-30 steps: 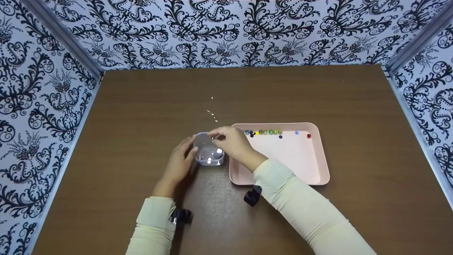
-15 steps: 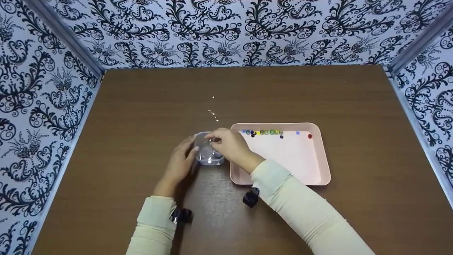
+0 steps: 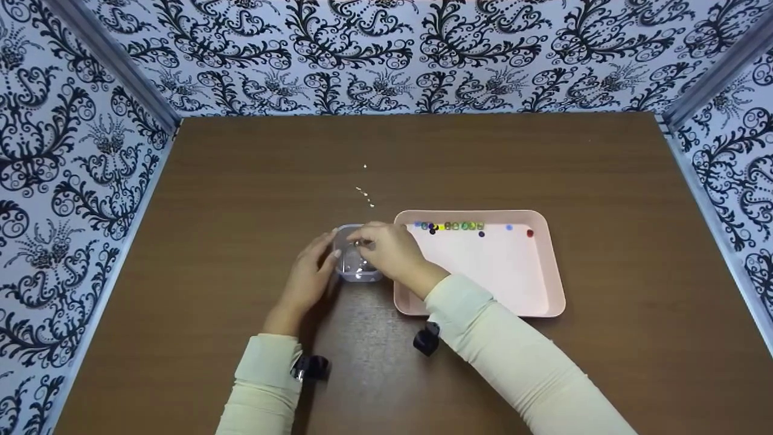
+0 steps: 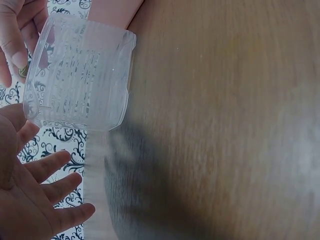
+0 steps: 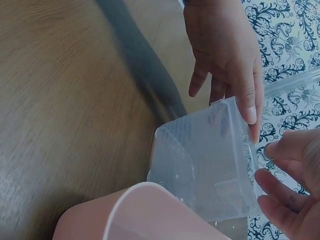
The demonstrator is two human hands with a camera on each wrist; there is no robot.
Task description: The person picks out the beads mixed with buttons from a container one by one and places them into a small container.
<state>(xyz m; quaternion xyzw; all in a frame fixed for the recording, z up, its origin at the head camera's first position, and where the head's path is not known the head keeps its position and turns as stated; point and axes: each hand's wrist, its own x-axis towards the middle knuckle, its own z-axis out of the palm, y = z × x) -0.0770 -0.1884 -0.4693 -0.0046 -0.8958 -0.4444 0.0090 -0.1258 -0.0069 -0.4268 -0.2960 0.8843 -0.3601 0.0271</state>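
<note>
My left hand [image 3: 307,279] holds a small clear plastic container [image 3: 359,275] at its left side, thumb and forefinger at the rim. Its other fingers spread loosely away from the wall in the left wrist view. Over the container's open top is my right hand [image 3: 395,251], with thumb and forefinger pinching a small greenish glass marble [image 4: 23,72]. To the right, a pink tray [image 3: 483,278] holds several coloured marbles [image 3: 464,226], mostly lined up along its far side. A red marble [image 3: 530,233] lies near the tray's right wall.
Small white specks [image 3: 365,194] lie on the brown wooden table [image 3: 241,181] beyond the container. Black-and-white patterned walls [image 3: 386,57] enclose the back and sides. The tray's left edge stands close beside the container, under my right forearm.
My right hand has shifted slightly left over the container, still pinching the marble. My left hand stays at the container's side. The head view has shifted a little.
</note>
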